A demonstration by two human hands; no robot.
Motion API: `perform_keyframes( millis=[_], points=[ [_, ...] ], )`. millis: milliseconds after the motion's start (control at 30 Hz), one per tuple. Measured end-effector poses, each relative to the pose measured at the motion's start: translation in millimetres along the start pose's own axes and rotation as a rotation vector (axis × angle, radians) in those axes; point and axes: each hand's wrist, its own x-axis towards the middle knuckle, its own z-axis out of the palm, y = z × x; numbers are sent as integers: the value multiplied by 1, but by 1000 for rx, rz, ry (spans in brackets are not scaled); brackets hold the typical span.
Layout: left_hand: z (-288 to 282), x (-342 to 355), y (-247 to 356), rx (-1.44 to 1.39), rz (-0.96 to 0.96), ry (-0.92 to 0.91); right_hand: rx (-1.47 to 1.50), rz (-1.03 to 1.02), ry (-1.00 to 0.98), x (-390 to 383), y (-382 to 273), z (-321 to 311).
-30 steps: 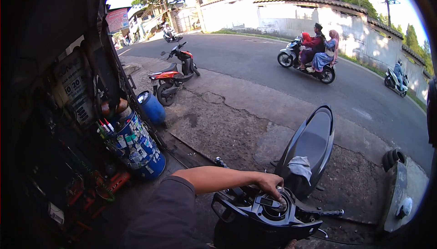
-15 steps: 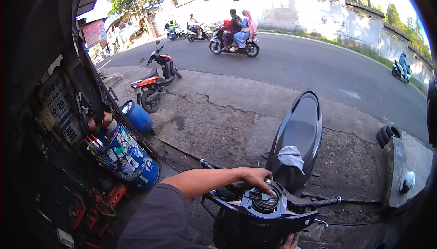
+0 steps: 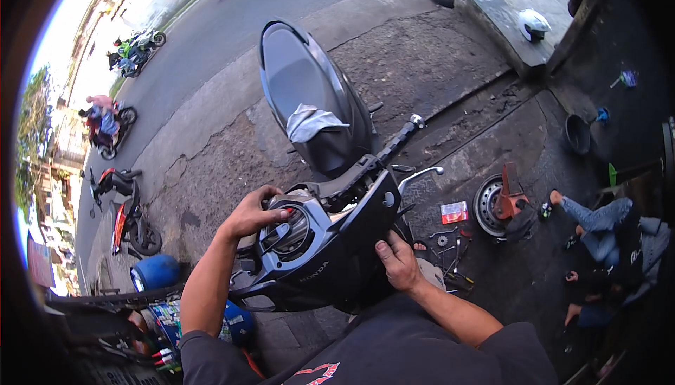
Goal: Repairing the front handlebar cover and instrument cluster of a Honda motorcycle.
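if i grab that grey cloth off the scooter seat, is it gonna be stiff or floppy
Probably floppy: the grey cloth lies in loose, crumpled folds over the scooter seat. It looks likely to be light, being small and apparently thin. It might slip if nudged, since the seat looks fairly smooth and nothing visible pins it down.

Cloth [image 3: 314, 125] on seat [image 3: 290, 68]; tools [image 3: 458, 250], apparently, right of scooter [image 3: 343, 187].

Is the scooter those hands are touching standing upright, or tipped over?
Upright: the scooter shows its seat and handlebar from above, and a crumpled cloth rests on top.
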Motion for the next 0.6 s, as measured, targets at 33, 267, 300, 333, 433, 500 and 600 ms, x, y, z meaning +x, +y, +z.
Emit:
perform_keyframes(
  millis=[33, 267, 300, 333, 433, 500, 600],
  points=[
    [0, 4, -1, -15, -9, 0, 63, -20, -25, 2, 4, -1],
    [9, -1, 4, 0, -57, -13, 163, -45, 40, -11, 11, 1],
    [12, 0, 6, -16, -44, -6, 169, -37, 38, -11, 9, 0],
    [12, 1, 7, -15, -54, -9, 194, -9, 54, -10, 6, -1],
    [15, 2, 21, -6, -63, 10, 180, 58, 99, -12, 9, 1],
    [13, 1, 25, 0, -69, -3, 143, 60, 124, -12, 14, 6],
    [12, 5, 20, -14, -52, -14, 199, 19, 132, -9, 23, 6]
  ],
)
